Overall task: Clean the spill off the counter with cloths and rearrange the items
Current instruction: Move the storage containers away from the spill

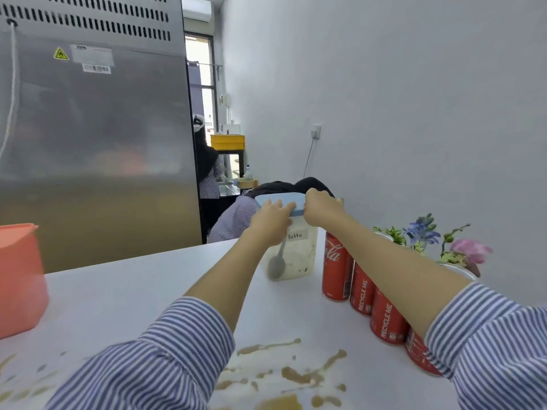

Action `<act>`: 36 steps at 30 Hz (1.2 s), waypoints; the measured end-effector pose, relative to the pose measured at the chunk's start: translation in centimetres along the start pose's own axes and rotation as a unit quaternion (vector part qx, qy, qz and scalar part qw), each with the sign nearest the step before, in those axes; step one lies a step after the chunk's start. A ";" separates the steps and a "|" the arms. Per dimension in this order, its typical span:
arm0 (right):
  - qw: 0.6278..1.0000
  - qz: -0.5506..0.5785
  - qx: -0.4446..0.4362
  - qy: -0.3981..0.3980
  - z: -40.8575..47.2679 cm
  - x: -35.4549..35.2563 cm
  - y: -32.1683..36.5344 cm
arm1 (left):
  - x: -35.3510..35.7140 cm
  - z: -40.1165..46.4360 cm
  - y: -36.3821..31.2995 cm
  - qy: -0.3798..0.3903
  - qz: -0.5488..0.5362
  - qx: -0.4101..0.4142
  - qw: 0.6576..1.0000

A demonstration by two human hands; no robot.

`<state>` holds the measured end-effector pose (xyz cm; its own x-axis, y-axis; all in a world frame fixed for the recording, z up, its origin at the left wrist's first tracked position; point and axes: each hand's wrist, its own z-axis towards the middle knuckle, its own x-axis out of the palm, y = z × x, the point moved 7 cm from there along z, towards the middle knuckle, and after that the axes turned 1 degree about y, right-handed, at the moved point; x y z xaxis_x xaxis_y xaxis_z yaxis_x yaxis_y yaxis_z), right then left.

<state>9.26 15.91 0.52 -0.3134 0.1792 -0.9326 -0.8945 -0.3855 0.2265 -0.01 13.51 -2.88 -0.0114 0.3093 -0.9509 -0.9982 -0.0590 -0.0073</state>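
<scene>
Both hands up at twelve o'clock on one container [296, 250]: left hand [270, 221] curled over the near edge of the blue lid [279, 201], right hand [321, 207] gripping its right end. Likely pressing the lid shut or steadying the tub before shifting it, so nothing more leaks. Clear tub, labelled "latte", smeared inside, grey spoon [277, 264] against its front. Row of red cans [362, 294] from one to four o'clock along the wall, kept clear of the mess. Brown spill [299, 374] at six o'clock on the white counter [133, 291]: thin streaks, blobs, pale milky patches, unwiped. No cloth in sight.
</scene>
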 end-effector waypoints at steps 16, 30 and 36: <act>0.982 0.064 -0.180 0.000 -3.0 1.9 17.4 | -6.9 -11.9 16.8 0.034 0.056 -0.189 0.980; 0.874 0.301 -0.302 0.233 -13.3 11.4 38.9 | -8.4 -26.6 37.0 0.055 0.137 -0.200 0.969; 0.830 0.431 -0.241 0.259 -13.9 14.6 39.4 | -8.8 -26.5 36.9 -0.085 -0.007 -0.106 0.991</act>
<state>-26.09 -9.27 -8.05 -0.4787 -0.7170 -0.5066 -0.1381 -0.5084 0.8500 -35.23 -16.58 -2.99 -0.0246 0.4657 -0.8846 -0.9640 -0.2455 -0.1025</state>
